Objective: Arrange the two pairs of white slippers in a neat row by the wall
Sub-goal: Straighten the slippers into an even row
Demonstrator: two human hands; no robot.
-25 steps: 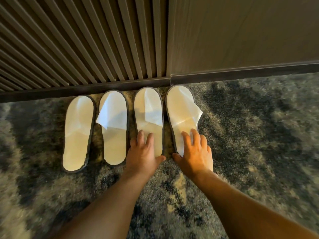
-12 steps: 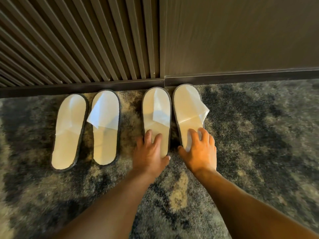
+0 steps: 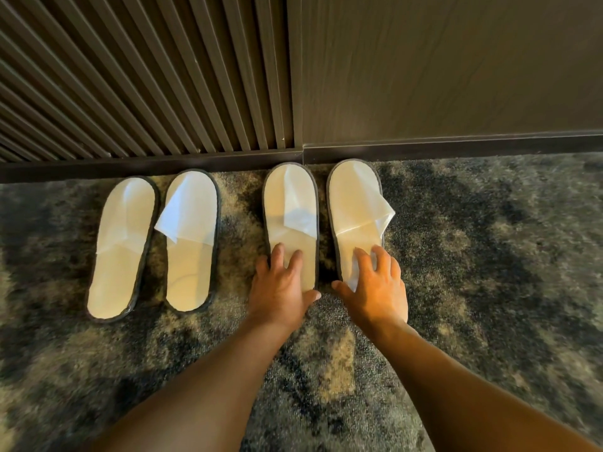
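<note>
I had the left hand (image 3: 280, 288) and right hand (image 3: 375, 288) flat, fingers spread, gripping nothing, pressing the heels of the right pair of slippers (image 3: 354, 203) by the baseboard (image 3: 456, 146); best slid together, toes level with the left pair (image 3: 191, 236).

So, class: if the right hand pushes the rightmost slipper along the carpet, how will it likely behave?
The rightmost slipper looks thin and flat, so probably light and floppy. Its loose upper may crumple. The carpet pile would likely drag it, so the right hand presses flat.

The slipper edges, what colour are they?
Dark grey trim around the white slippers, head view.
</note>
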